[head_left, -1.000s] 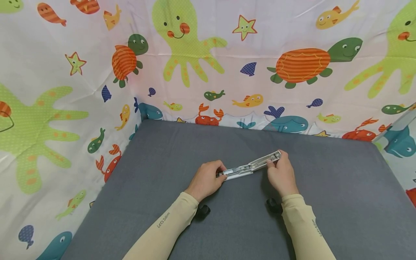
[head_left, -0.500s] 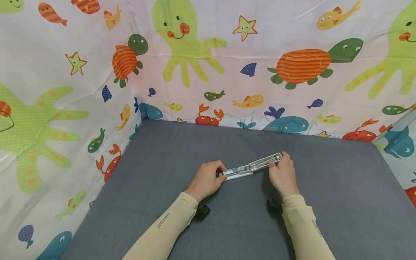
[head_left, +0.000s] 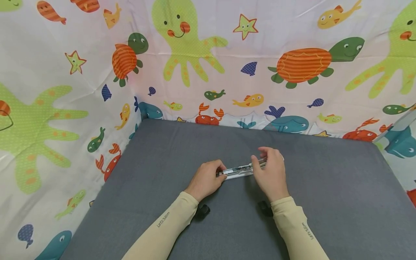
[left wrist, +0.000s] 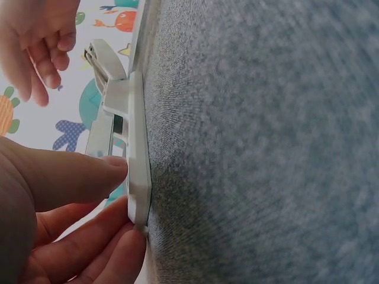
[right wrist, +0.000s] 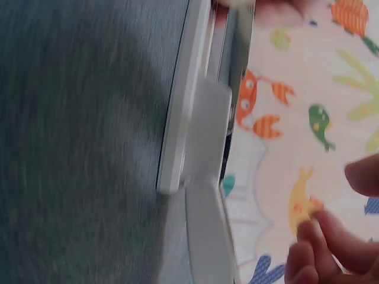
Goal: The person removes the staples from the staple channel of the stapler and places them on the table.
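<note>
A white stapler (head_left: 238, 172) lies opened out on the grey cloth, its top arm swung back to the right and its metal magazine showing. My left hand (head_left: 205, 179) pinches the stapler's left end between thumb and fingers; the left wrist view shows the thumb (left wrist: 89, 177) on its side and the fingertips around the end of the base. My right hand (head_left: 272, 175) hovers over the swung-back arm with loosely bent fingers and hides part of it. In the left and right wrist views a gap shows between the right fingers (right wrist: 323, 248) and the stapler (right wrist: 207, 130).
The grey cloth surface (head_left: 156, 155) spreads around both hands. A curtain printed with sea animals (head_left: 201, 72) hangs along the back and left side. Small black pieces sit under each wrist, by the left sleeve (head_left: 162, 224) and the right sleeve (head_left: 299, 227).
My right hand has let go of the far end of the stapler's swung-back arm and moved left, toward the stapler's middle. The left hand has stayed in place with its grip.
</note>
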`<act>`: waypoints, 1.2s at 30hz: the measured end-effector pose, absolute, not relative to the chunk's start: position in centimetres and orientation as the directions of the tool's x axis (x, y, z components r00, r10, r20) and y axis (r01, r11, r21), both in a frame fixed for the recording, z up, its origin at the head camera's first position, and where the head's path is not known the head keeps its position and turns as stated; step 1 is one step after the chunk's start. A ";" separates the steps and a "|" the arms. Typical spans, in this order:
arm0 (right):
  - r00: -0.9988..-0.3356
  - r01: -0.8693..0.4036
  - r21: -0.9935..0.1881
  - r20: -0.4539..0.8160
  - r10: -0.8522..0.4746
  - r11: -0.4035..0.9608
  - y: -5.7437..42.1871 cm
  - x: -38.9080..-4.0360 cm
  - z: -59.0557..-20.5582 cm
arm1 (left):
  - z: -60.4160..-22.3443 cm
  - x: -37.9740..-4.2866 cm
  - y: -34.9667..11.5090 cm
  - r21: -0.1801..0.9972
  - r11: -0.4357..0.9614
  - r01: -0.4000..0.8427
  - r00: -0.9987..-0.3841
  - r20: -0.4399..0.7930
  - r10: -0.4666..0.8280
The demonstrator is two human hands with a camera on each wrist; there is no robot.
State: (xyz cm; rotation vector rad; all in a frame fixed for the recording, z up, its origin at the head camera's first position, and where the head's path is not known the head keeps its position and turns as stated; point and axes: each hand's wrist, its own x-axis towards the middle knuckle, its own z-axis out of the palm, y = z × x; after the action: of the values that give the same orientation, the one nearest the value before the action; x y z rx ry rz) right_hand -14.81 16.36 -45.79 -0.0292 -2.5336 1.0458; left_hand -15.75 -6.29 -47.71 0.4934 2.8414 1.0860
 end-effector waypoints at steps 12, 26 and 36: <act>-0.989 -0.062 -0.616 0.146 0.037 0.785 13.2 -14.3 -46.5 | -48.3 -15.7 -6.8 0.657 0.700 0.280 -0.946 0.063 0.319; -0.988 -0.067 -0.555 0.152 0.022 0.829 11.6 -14.4 -46.5 | -47.9 -16.0 -6.6 0.651 0.690 0.315 -0.936 0.094 0.339; -0.989 -0.061 -0.565 0.147 0.028 0.823 10.8 -14.1 -46.6 | -47.8 -15.9 -6.5 0.641 0.707 0.299 -0.942 0.078 0.327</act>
State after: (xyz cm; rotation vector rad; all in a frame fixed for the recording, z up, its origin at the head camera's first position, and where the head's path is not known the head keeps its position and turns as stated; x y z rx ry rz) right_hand -14.15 10.83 -46.63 0.0261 -2.8566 0.8927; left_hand -15.89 -6.52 -47.83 0.5253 2.8641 1.0644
